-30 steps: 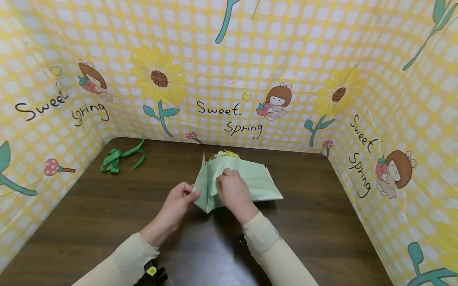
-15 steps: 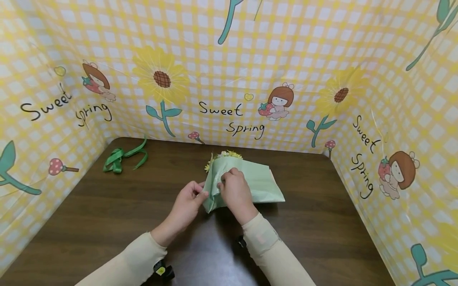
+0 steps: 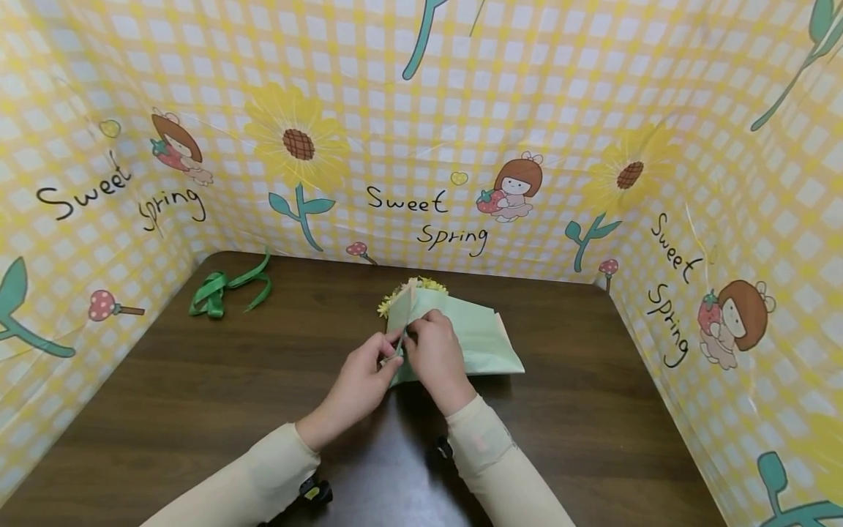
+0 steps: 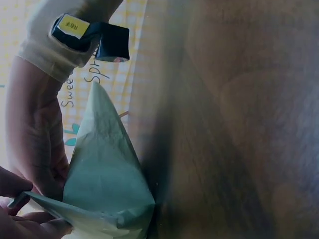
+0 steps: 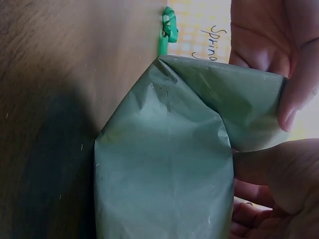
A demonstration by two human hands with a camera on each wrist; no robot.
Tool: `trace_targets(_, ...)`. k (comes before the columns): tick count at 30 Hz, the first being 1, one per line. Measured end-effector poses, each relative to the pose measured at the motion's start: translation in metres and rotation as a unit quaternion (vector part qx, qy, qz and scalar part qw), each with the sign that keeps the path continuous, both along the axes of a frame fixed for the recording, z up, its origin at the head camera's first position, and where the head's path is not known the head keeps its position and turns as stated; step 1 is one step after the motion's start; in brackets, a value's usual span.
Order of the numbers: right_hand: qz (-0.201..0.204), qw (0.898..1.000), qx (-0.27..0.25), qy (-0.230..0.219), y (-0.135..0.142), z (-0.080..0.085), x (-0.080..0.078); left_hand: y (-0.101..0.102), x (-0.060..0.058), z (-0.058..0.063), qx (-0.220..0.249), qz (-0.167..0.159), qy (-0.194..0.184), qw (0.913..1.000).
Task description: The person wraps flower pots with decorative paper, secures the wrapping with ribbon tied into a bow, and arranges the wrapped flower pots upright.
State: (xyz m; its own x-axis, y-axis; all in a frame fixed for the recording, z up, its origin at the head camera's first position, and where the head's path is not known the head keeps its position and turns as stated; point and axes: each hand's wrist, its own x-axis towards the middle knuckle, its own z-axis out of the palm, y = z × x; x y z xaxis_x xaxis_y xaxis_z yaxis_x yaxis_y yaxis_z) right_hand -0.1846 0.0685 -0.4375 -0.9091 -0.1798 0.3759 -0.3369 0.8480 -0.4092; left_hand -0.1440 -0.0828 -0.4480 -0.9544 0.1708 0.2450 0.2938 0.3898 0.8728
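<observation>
A bunch of small yellow and white flowers (image 3: 431, 285) lies on the brown table, mostly hidden inside light green wrapping paper (image 3: 489, 342). At the paper's left side my left hand (image 3: 358, 377) pinches the edge of a flap between thumb and fingers, and the flap stands folded inward over the bouquet. My right hand (image 3: 436, 353) is on top of the wrap with curled fingers, holding the paper close to the left fingertips. In the right wrist view the pinched flap (image 5: 239, 102) stretches from a creased corner to the left thumb. The flower stems are hidden.
A loose green ribbon (image 3: 211, 295) lies in a tangle at the table's back left. Yellow checked cloth (image 3: 395, 132) with printed flowers and lettering stands around the back and sides of the brown table (image 3: 566, 410).
My left hand has moved right with the paper's left edge, folding it inward toward my right hand. More yellow flowers show at the upper left. My right hand has stayed nearly in place.
</observation>
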Motion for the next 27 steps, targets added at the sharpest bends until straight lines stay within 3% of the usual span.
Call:
trace_targets(12, 0.082, 0.997, 0.011, -0.001, 0.014, 0.008, -0.007, 0.0, -0.003, 0.0, -0.044, -0.025, 0.024, 0.9984)
trace_targets(18, 0.05, 0.998, -0.029, -0.026, 0.017, 0.006, -0.012, 0.001, -0.001, 0.001, -0.059, -0.043, 0.033, 0.9968)
trace_targets(23, 0.046, 0.997, -0.046, -0.035, 0.022, 0.003, -0.014, 0.005, 0.001, 0.005, -0.126, -0.044, 0.031, 0.9906)
trace_targets(27, 0.047, 0.989, -0.116, -0.078, 0.028, 0.006, -0.016, 0.006, 0.002, 0.007, -0.183, -0.057, 0.047, 0.9802)
